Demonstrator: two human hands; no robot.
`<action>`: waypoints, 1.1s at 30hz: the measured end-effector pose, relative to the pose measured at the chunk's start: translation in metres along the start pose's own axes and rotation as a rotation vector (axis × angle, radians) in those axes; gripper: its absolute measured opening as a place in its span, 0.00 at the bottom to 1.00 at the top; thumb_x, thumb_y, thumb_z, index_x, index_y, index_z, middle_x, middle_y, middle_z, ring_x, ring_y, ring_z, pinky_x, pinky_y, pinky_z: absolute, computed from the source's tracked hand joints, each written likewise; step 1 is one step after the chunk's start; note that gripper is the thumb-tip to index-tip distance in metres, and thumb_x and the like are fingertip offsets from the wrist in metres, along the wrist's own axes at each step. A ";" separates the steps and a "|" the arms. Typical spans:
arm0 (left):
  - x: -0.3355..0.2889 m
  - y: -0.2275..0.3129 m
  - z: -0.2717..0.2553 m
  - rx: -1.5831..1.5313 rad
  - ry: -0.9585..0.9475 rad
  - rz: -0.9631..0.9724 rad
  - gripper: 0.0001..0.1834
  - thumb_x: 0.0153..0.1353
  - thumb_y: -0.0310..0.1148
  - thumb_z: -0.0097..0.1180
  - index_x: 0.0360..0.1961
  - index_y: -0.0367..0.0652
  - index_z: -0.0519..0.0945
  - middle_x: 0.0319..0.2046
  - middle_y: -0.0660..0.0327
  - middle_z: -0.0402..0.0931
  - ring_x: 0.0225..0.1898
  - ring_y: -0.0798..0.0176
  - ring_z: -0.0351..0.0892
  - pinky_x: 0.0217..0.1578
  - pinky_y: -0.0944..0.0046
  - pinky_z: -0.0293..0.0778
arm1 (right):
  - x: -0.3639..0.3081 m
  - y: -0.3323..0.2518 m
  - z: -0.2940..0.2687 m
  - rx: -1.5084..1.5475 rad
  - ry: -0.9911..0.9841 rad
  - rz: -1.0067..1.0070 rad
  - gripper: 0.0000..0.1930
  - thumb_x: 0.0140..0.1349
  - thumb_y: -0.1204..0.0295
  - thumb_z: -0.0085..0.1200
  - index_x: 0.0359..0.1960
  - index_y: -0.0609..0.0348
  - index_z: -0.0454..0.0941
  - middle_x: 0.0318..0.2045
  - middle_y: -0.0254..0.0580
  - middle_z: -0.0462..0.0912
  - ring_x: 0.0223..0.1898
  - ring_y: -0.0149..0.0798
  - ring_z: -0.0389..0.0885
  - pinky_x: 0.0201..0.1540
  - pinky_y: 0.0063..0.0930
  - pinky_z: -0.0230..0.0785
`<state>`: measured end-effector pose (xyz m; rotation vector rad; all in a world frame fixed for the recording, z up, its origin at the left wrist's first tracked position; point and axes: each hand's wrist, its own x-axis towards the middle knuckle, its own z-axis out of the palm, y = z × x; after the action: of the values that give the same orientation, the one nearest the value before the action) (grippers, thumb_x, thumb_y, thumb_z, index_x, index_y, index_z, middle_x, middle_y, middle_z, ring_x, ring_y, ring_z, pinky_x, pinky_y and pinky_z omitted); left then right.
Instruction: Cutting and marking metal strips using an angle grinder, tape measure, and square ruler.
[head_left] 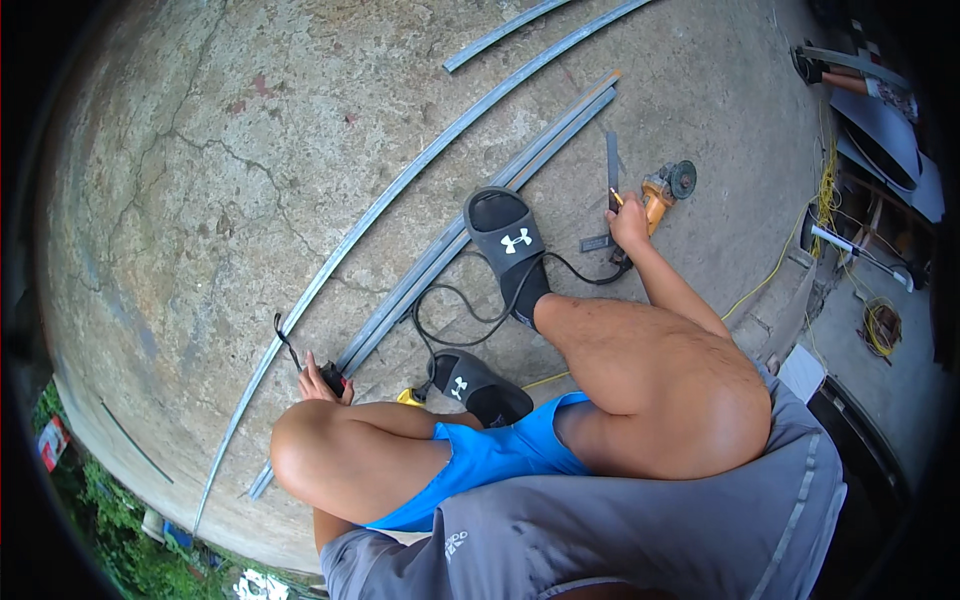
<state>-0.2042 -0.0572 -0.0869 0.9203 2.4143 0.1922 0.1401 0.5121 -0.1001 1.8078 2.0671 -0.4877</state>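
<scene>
At the lower left, my left hand [316, 383] is closed around a black-and-red tape measure [332, 376] with a dark wrist strap, beside the near part of the metal channels. My knee hides part of that arm. On the right, my right hand [631, 224] is closed with a thin yellow pencil [617, 199] at its fingers. Just beyond it lies a dark flat metal blade [612, 155], like that of a square; whether the hand touches it, I cannot tell. An orange angle grinder [657, 199] with a disc rests right beside this hand.
Long galvanized metal channels [400, 302] run diagonally under my sandalled foot. A longer strip [448, 133] and a shorter piece [500, 38] lie beyond on cracked concrete. A black cord [420, 318] loops between my feet by a yellow connector [411, 397]. Another person's foot [806, 66] shows far right.
</scene>
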 end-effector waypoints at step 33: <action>0.194 0.292 -0.130 -0.217 -0.310 0.445 0.34 0.60 0.40 0.62 0.65 0.46 0.64 0.45 0.53 0.77 0.52 0.50 0.76 0.57 0.50 0.65 | 0.001 -0.101 -0.172 -0.171 -0.457 -0.362 0.11 0.64 0.70 0.58 0.37 0.69 0.79 0.30 0.57 0.82 0.34 0.54 0.82 0.39 0.43 0.71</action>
<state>-0.2258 0.2971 0.0288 1.2694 1.8422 0.4304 0.0340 0.5826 0.0536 1.0989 2.0293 -0.7177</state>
